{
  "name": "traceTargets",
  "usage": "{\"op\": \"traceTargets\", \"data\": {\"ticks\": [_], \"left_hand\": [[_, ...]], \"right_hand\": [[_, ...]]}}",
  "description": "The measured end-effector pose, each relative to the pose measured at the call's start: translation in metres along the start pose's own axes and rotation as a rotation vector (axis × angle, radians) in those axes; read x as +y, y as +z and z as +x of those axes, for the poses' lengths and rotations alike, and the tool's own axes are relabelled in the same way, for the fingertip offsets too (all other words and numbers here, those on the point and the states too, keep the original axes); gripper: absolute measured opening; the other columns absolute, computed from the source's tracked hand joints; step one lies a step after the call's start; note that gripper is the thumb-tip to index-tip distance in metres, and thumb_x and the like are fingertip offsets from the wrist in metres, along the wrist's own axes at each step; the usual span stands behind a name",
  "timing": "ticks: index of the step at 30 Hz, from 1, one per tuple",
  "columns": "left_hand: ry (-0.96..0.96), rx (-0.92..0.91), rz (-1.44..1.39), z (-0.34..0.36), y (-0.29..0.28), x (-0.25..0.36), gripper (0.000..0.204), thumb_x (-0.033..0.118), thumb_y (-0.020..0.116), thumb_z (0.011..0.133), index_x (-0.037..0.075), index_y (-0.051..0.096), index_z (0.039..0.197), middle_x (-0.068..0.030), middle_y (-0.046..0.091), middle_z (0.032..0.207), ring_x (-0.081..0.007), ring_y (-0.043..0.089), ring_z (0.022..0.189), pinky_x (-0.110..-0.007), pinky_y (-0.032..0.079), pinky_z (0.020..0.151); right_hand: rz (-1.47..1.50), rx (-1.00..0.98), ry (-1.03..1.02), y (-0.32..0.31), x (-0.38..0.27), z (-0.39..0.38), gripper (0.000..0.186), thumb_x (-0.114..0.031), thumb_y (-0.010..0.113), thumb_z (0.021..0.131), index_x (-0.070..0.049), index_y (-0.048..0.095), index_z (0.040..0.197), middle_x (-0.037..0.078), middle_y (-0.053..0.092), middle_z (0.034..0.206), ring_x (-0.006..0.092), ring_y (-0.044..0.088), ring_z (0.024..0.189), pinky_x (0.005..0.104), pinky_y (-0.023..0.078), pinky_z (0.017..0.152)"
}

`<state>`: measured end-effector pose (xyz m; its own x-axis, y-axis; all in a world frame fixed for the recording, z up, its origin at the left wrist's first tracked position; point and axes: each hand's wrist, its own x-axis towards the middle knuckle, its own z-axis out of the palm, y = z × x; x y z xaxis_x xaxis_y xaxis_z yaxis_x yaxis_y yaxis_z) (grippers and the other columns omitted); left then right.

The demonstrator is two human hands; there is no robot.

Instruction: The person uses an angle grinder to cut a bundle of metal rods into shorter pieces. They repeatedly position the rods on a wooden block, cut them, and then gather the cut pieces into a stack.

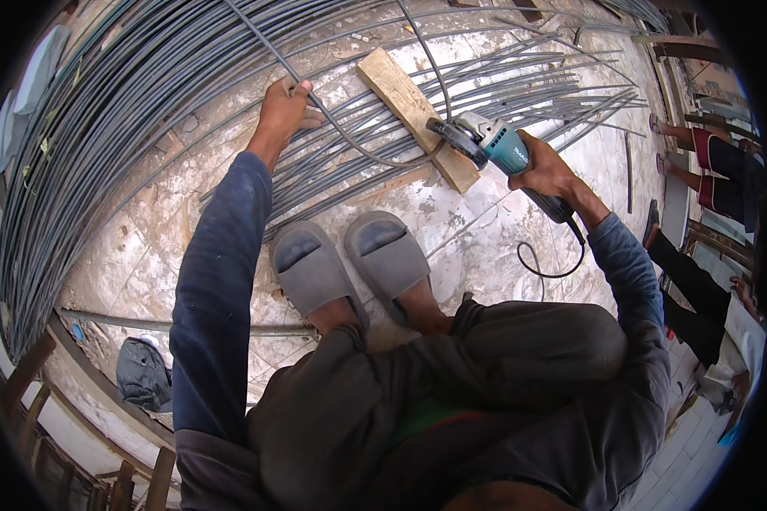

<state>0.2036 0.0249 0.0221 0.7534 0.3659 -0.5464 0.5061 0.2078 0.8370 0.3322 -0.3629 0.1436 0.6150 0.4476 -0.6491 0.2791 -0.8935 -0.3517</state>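
My left hand point(283, 109) is closed around a long steel rod point(273, 49) at the upper left. Past that hand the rod curves to the right and reaches a wooden plank point(400, 94) lying slantwise across many thinner-looking rods. My right hand point(547, 170) grips a teal angle grinder point(508, 150) by its body. The grinder's dark disc and guard are over the plank's right edge, close to the curved rod. Whether the disc touches the rod I cannot tell. Another rod point(430, 60) comes down from the top edge to the grinder's head.
A thick bundle of long rods point(68, 179) bends along the left side. Shorter rods point(537, 94) lie under and beyond the plank. The grinder's black cord point(562, 274) loops on the floor. My sandals point(392, 255) are just below. People's legs point(694, 272) show at the right.
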Motion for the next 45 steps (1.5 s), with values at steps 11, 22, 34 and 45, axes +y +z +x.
{"op": "traceTargets", "data": {"ticks": [11,22,34,45], "left_hand": [[0.012,-0.020,-0.020,-0.003,0.006,-0.004,0.035,0.021,0.044,0.105,-0.009,0.047,0.122,-0.0197,0.059,0.093,-0.0288,0.069,0.064,-0.036,0.060,0.054],[0.005,-0.027,-0.015,-0.002,0.004,-0.003,0.043,0.021,0.042,0.105,-0.013,0.039,0.131,-0.0296,0.057,0.111,-0.0298,0.070,0.068,-0.035,0.062,0.057],[0.004,-0.048,0.005,-0.004,0.002,0.000,0.039,0.022,0.041,0.105,-0.011,0.043,0.127,-0.0278,0.056,0.111,-0.0301,0.071,0.072,-0.035,0.062,0.060],[0.021,-0.021,0.013,-0.003,0.005,-0.003,0.035,0.022,0.040,0.106,-0.008,0.048,0.119,-0.0209,0.057,0.101,-0.0286,0.071,0.071,-0.034,0.062,0.059]], "right_hand": [[-0.018,0.001,-0.033,-0.004,-0.017,0.002,0.085,-0.012,0.079,0.059,0.003,0.047,0.136,0.024,0.066,0.113,0.0350,0.064,0.106,0.0376,0.050,0.093],[0.083,-0.022,0.029,-0.004,-0.010,-0.007,0.067,-0.012,0.078,0.059,0.003,0.055,0.121,0.019,0.067,0.102,0.0291,0.064,0.096,0.0366,0.049,0.087],[0.036,0.002,0.064,0.010,0.018,-0.010,0.072,-0.017,0.080,0.059,0.002,0.054,0.123,0.021,0.064,0.112,0.0339,0.062,0.107,0.0386,0.048,0.094],[0.022,0.006,0.066,0.012,0.022,-0.012,0.072,-0.015,0.081,0.059,0.001,0.054,0.124,0.021,0.064,0.114,0.0333,0.061,0.110,0.0380,0.047,0.096]]}}
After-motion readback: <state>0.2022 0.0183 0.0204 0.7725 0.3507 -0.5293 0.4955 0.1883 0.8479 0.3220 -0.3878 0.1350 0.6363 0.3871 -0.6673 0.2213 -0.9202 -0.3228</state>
